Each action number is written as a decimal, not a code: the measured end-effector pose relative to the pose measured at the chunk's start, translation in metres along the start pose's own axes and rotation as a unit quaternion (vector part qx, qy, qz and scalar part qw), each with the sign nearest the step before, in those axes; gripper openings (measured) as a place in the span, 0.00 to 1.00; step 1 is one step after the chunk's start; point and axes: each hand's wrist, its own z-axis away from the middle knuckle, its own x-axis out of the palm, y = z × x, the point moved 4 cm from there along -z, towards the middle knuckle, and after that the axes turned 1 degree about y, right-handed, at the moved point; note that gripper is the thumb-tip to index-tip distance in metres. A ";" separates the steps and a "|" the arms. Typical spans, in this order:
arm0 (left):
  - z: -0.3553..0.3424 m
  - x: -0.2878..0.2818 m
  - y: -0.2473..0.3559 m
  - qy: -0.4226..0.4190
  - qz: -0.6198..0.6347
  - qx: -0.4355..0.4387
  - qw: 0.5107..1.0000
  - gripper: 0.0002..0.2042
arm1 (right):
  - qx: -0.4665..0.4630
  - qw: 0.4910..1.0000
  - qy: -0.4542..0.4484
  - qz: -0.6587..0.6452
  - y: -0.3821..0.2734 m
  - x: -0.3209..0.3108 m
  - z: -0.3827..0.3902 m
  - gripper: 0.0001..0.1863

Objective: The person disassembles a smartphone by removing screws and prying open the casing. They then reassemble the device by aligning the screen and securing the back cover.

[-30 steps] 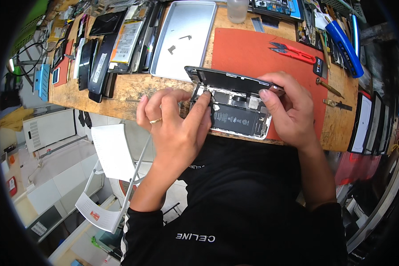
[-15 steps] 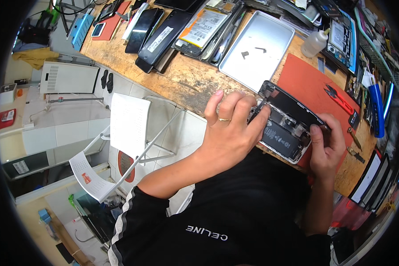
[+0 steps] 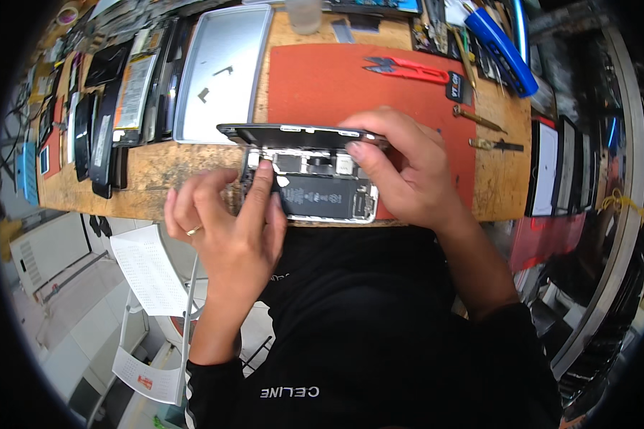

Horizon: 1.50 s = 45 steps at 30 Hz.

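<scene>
An opened smartphone (image 3: 318, 194) lies at the table's front edge, its battery and inner parts bared. Its black screen (image 3: 293, 136) is lifted along the far side and stands tilted over the housing. My right hand (image 3: 408, 168) pinches the screen's right end between thumb and fingers. At the left end of the housing is my left hand (image 3: 229, 225), its index fingertip pressing down among the inner parts. The left thumb lies by the battery, while the other fingers curl outside the left edge. What lies under the index fingertip is hidden.
Behind the phone lies an orange mat (image 3: 322, 82) with red-handled snips (image 3: 408, 69). A metal tray (image 3: 222, 53) with two small dark parts is to its left. Several phones (image 3: 101, 146) stand farther left. A blue tool (image 3: 504, 53) is at the far right. A white chair (image 3: 150, 268) stands below.
My view has turned, so the phone now lies level in the middle. The screen stands more steeply. My left index finger stays inside the housing and my right hand keeps the screen's end.
</scene>
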 end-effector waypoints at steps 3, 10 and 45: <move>0.004 0.001 0.000 0.000 -0.004 -0.006 1.000 0.19 | -0.028 1.000 0.009 0.001 0.000 0.002 -0.002 0.12; 0.017 -0.004 0.022 0.107 0.043 0.067 0.991 0.20 | -0.053 0.998 0.029 0.006 -0.002 0.006 -0.004 0.12; 0.005 0.004 0.027 0.042 0.111 0.032 0.992 0.13 | -0.052 0.997 0.051 -0.027 -0.001 0.007 -0.002 0.12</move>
